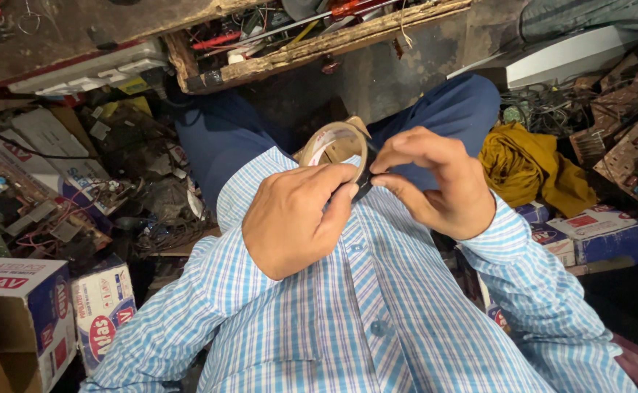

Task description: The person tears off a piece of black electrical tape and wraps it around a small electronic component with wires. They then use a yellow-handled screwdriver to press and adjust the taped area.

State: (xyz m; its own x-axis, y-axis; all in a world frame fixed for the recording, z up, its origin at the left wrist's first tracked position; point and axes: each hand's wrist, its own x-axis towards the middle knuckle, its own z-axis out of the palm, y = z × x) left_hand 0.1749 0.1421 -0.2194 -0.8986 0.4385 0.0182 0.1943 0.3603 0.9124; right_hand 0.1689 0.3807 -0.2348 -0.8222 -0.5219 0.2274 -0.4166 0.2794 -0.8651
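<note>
A roll of tape [336,144], tan with a pale cardboard core, is held upright just above the chest of a blue checked shirt [377,313]; it is clasped by the left hand [296,218], fingers closed around its lower rim; a small black piece [363,182] at its edge is pinched between thumb and fingertips of the right hand [435,182]; the roll's lower half is hidden behind the hands, and what the black piece is cannot be made out.

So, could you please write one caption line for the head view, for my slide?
Both hands, left hand and right hand, grip a roll of brown tape above a blue checked shirt, with cardboard boxes around.
</note>
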